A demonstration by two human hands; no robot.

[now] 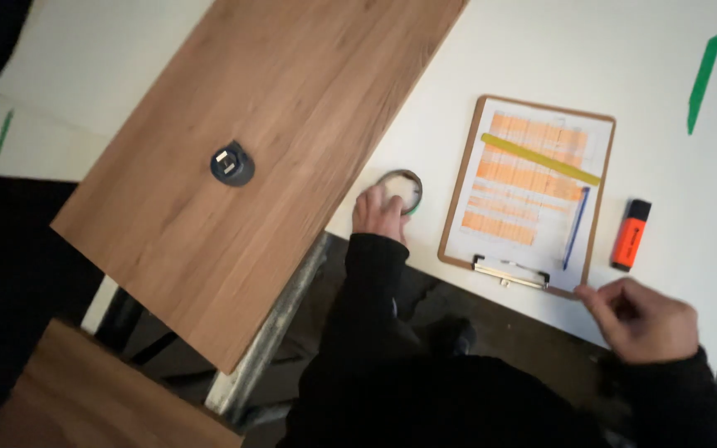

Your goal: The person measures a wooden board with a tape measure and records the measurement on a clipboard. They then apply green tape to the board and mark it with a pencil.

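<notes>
1. Nearest the camera, the right hand point(642, 318) hovers at the near edge of the white surface point(475, 75), just by the clip end of the clipboard point(527, 192). Its fingers are curled in narrow, pinched together, and I cannot tell whether anything is between them (the picture is blurred there).
2. The left hand point(378, 213) rests on a roll of tape point(402, 191), a pale ring with a green rim, lying flat on the white surface close to its near edge, between the wooden board point(242, 141) and the clipboard. The fingers lie over the roll's near side; whether they grip it or only touch it is not clear.
3. On the clipboard: one orange-printed sheet, one yellow ruler point(539, 158) lying slantwise, one blue pen point(576, 226).
4. Just right of the clipboard lies one orange highlighter point(631, 235).
5. Further out, one dark round fitting point(231, 163) sits on the wooden board, and one long green tape strip point(703, 81) marks the far right of the surface.
6. Risks, as I judge them: the roll sits near the edge, so a careless nudge could tip it off onto the floor; the right sleeve could catch the clipboard, which overhangs the edge slightly, and drag the loose pen and ruler off with it.
</notes>
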